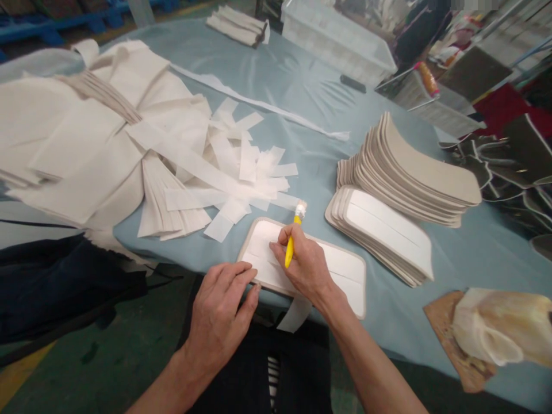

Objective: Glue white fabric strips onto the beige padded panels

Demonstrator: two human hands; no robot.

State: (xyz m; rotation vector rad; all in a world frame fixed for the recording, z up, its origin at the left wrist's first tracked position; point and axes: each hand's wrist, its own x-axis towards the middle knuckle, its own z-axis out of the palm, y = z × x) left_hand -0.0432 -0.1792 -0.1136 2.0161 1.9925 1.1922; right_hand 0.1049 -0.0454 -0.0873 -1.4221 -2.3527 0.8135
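A flat curved beige piece (345,270) with white strips on it lies at the near edge of the table. My right hand (304,264) is closed around a yellow-handled brush (294,236), whose white bristles rest on the piece's far edge. My left hand (222,313) lies with fingers stretched out, fingertips pressing the piece's near left corner. A white strip (295,313) hangs off the table edge below my right wrist.
Loose white strips (245,167) and cream fabric sheets (86,138) cover the left of the blue-grey table (280,80). Two stacks of curved beige pieces (409,167) sit right. A glue-stained container (500,325) rests on brown board near right. A white crate (336,40) stands far back.
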